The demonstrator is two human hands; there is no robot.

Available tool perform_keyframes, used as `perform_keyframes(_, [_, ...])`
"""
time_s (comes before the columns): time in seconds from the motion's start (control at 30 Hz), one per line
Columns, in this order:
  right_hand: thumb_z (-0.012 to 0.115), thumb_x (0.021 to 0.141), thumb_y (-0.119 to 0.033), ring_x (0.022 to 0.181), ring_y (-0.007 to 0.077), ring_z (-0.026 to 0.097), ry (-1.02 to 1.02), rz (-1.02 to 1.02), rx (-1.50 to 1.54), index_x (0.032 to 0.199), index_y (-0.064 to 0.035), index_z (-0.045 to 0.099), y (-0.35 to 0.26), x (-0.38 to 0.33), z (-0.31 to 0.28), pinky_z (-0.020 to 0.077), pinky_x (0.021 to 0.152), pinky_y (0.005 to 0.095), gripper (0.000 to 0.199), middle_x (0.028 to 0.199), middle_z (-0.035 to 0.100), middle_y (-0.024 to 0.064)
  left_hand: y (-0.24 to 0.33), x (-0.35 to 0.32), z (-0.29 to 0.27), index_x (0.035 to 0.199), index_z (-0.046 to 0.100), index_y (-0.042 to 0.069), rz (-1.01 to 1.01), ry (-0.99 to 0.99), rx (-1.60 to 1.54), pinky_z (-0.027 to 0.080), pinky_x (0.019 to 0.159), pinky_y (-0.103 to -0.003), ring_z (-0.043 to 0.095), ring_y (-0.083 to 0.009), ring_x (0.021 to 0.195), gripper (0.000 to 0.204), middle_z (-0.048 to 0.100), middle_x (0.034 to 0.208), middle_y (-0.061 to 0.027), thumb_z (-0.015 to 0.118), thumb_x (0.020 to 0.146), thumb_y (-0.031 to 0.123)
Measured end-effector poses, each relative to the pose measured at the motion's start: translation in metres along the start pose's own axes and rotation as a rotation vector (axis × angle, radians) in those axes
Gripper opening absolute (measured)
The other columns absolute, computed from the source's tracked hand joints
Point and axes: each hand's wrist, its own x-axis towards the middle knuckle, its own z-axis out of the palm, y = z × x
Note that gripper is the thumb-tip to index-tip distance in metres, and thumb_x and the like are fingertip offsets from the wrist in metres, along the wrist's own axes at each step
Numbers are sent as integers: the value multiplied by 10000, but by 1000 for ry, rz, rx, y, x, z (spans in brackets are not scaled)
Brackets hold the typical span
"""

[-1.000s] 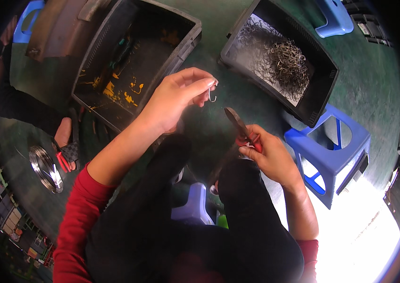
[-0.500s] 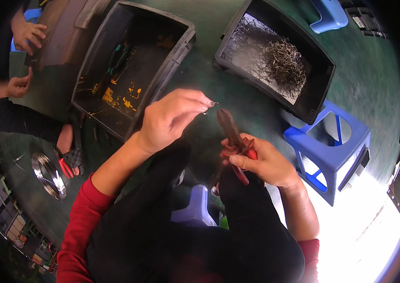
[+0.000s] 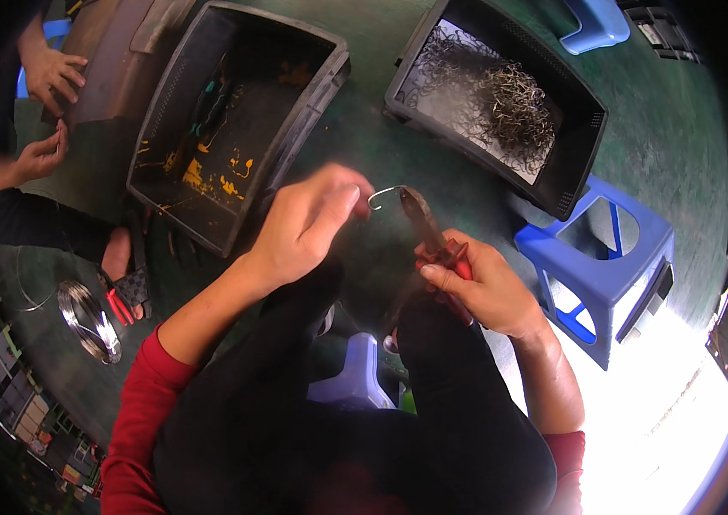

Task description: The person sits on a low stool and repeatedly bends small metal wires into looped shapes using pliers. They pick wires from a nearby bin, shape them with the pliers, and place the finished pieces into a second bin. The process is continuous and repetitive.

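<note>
Red-handled pliers (image 3: 426,221) are gripped in my right hand (image 3: 486,287), jaws pointing up and away from me. A short bent wire hook (image 3: 386,193) sticks out to the left from the tip of the jaws. My left hand (image 3: 311,221) is beside the hook's curved end, its thumb raised and its fingers curled. Motion smears those fingers, so I cannot tell whether they touch the wire.
Ahead to the left stands a black crate (image 3: 295,129) with yellow stains inside. Another black crate (image 3: 583,163) at the right holds many wire hooks (image 3: 518,112). A blue stool (image 3: 639,249) stands at right. A wire coil (image 3: 87,322) and a co-worker's hands (image 3: 51,77) are at left.
My left hand has drawn slightly down and blurred. More of the wire hook now shows, between the jaws and my left fingers. The pliers' handles look closer together.
</note>
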Motion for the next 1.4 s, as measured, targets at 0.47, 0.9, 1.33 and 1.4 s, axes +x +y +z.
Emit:
perform_keyframes(0.47, [682,821,6,806,332,623,396,-297,-548,1114,-38,561,2,4,11,483,737,384,321,894,596,146,9,3,18,694,536,62,-295,-73,-233,307,447,-241,377,-72,457,434,435,535,10,451,1033,321])
perform_keyframes(0.9, [632,768,61,935,350,592,517,-368,-759,1111,-125,577,9,10,13,517,753,471,394,994,550,109,8,0,16,700,521,52,-363,-103,-481,216,443,-254,273,-54,457,398,361,546,49,474,1012,294])
perform_keyframes(1.33, [683,831,-17,806,270,644,387,-328,-507,1134,-54,573,15,13,6,493,737,352,325,937,591,138,5,14,7,769,565,57,-328,-181,-225,336,485,-234,403,-73,497,579,441,562,14,314,1052,495])
perform_keyframes(1.4, [676,869,-57,829,222,643,323,-245,-420,1135,-49,583,15,12,3,495,749,324,281,940,611,117,4,17,3,788,587,44,-345,-173,-175,346,490,-234,414,-76,496,608,456,561,10,302,1050,512])
